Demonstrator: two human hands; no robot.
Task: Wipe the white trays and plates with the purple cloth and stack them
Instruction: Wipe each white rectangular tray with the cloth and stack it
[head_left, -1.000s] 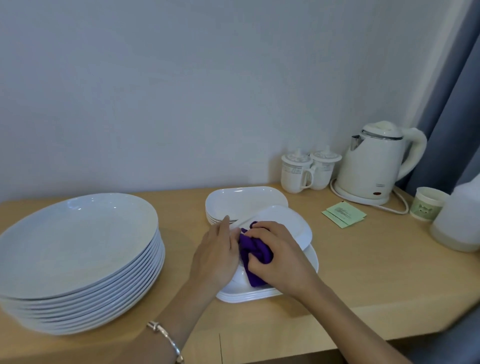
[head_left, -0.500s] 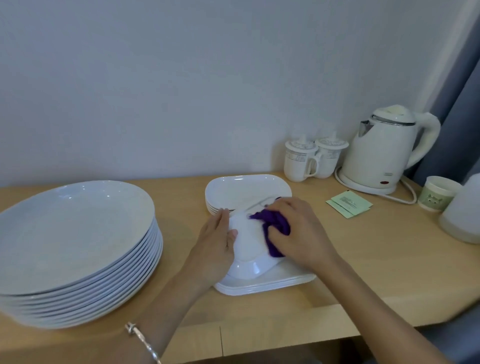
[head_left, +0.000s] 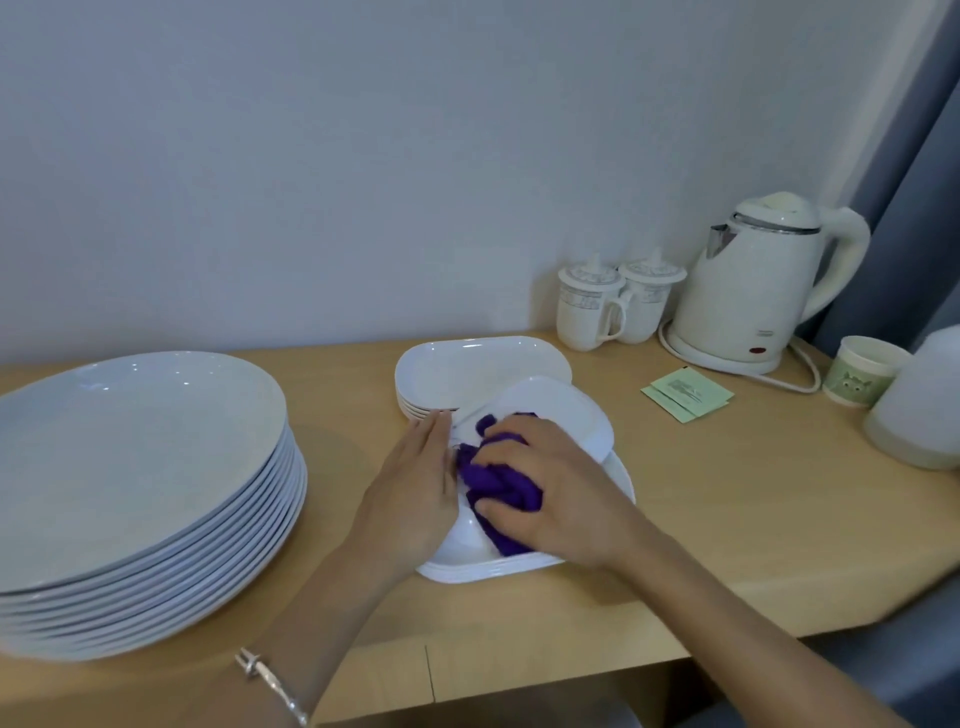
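A white rectangular tray (head_left: 563, 410) lies tilted on a low stack of like trays (head_left: 621, 480) near the table's front edge. My right hand (head_left: 556, 488) grips the bunched purple cloth (head_left: 501, 480) and presses it onto that top tray. My left hand (head_left: 410, 493) holds the tray's left edge, fingers straight along it. Behind stands a second stack of white trays (head_left: 467, 364). A tall stack of round white plates (head_left: 130, 467) fills the left side.
Two lidded mugs (head_left: 613, 306) and a white kettle (head_left: 763, 291) with its cord stand against the wall at the back right. Green sachets (head_left: 685, 395), a paper cup (head_left: 865, 369) and a white container (head_left: 919, 400) lie further right. The wooden table edge (head_left: 519, 670) runs below my arms.
My right hand has swept the cloth from the tray's far end back toward me and the left. My left hand stays on the tray's left edge.
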